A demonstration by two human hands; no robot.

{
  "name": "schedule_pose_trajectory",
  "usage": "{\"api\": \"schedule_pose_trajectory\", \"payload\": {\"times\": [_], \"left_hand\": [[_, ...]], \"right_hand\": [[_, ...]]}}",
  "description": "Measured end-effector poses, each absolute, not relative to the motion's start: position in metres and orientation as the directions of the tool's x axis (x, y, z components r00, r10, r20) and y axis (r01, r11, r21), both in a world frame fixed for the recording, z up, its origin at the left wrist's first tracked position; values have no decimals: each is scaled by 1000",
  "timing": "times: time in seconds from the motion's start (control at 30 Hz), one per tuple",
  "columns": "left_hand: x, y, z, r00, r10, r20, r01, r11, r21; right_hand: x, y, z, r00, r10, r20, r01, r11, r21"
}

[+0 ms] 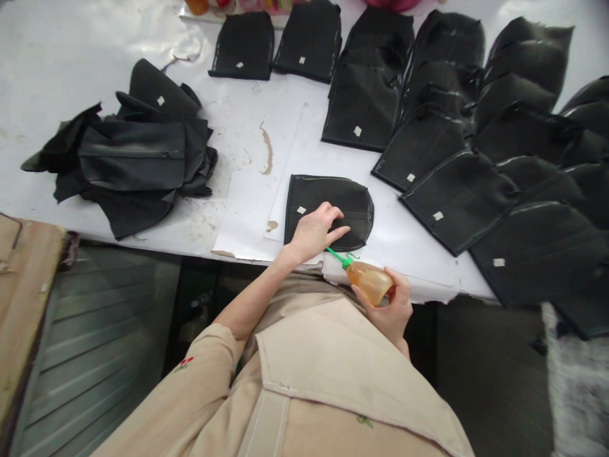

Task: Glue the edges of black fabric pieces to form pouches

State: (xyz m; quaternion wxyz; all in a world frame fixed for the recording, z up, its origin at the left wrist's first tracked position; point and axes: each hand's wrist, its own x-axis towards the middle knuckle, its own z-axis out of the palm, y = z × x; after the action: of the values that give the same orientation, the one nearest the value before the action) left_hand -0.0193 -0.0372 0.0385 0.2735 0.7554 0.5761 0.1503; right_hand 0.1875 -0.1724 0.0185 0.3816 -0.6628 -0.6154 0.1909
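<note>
My left hand [318, 230] rests over a black rounded leather-like panel [328, 190] lying on the table in front of me. Its fingers are apart, with the fingertips on or just above the panel. A small pale tag sits near the panel's left edge. Close to the table's front edge, my right hand [392, 301] is wrapped around a squeeze bottle [368, 279] of amber liquid. The bottle is tilted, and its thin green nozzle points left toward the panel's near edge, passing close to my left wrist.
To the right, several similar black panels [457, 197] lie in overlapping rows. A heap of black pieces [133, 152], one with a zipper, is at the left. The white-covered table [247, 127] is stained, and colourful items stand at its back edge. A wooden board [28, 279] is at lower left.
</note>
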Motion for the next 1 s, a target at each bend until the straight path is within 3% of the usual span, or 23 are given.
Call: {"api": "schedule_pose_trajectory", "payload": {"times": [0.17,0.43,1.0], "left_hand": [[-49,-46,39,165,986,-16,735,-112,669],[-89,-66,29,-147,987,72,836,85,543],[-98,-70,13,-223,974,-40,678,184,712]], "right_hand": [[183,-168,21,136,972,190,676,48,-735],[172,-158,27,82,988,130,655,45,-754],[146,-136,23,-139,961,238,624,272,-733]]}}
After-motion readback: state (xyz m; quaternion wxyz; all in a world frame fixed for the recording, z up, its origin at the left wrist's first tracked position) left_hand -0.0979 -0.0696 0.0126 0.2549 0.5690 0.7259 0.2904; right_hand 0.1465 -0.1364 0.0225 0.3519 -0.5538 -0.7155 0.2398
